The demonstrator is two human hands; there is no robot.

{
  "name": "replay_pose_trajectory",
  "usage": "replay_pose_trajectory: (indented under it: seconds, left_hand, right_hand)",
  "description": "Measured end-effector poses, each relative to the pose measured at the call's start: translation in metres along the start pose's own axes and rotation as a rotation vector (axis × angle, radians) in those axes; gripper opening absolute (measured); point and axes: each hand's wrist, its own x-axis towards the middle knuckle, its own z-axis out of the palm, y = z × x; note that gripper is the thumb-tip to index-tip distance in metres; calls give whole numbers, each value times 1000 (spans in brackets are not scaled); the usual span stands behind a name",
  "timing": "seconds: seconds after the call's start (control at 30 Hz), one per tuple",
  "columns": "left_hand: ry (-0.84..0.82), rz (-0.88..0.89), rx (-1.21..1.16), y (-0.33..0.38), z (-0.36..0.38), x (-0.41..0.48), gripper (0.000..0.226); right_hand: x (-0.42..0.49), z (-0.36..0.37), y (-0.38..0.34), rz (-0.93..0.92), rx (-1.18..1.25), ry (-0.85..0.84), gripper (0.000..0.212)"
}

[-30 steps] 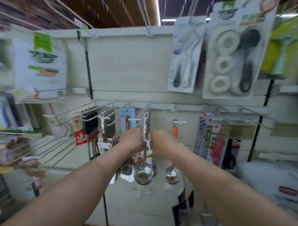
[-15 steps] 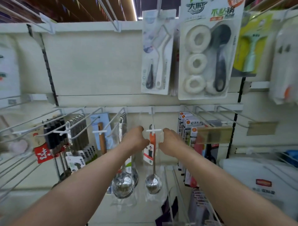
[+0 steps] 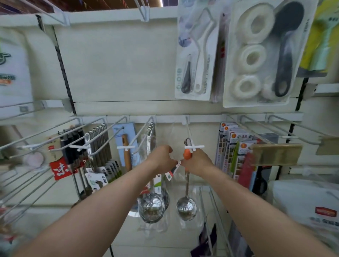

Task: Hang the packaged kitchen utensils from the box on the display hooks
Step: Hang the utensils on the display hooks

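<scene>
Lighting: bright, even, diffuse; ceiling strip light [image 3: 161, 0] glares at the top edge. Shadows soft and faint on the back panel [image 3: 119, 60]. Specular highlights on the ladle [image 3: 186, 210] bowl. Wide-angle bowing: top rail [image 3: 110, 16] curves, the wire hooks splay outward. Left and right margins smeared, lower corners soft, centre moderately sharp

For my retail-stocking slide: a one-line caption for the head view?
At a display hook, left hand and right hand grip an orange-handled packaged ladle beside hung ladles.
</scene>
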Motion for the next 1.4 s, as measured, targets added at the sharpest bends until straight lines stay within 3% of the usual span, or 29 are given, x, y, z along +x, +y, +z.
replay_pose_trajectory:
  seconds: [0.1, 0.23, 0.43, 0.5, 0.7, 0.87, 1.1, 1.4]
  left_hand:
    - [-15, -22, -30, -5, -2, -5, 53]
    - [-33, -30, -34, -7, -3, -14, 53]
    - [-132, -5, -31, 7, 8, -37, 49]
    - [-139, 27, -67, 15, 13, -48, 44]
    - [-93, 102, -161, 27, 25, -78, 45]
    - [-19, 178, -209, 32, 25, -100, 26]
    - [-20, 25, 44, 8, 8, -134, 34]
    - [-101, -242, 307, -83, -31, -186, 37]
  right_hand:
    - [0, 2, 2, 2, -46, 40, 7]
    - [-8, -1, 1, 11, -71, 26, 15]
    - [-37, -13, -4, -51, -132, 23, 2]
    - [-48, -18, -4, -80, -134, 22, 7]
    - [-80, -27, -7, -113, -131, -12, 19]
    - [-102, -28, -18, -128, -145, -11, 17]
    - [-123, -4, -42, -225, -261, -110, 6]
    - [-132, 83, -94, -410, -414, -301, 25]
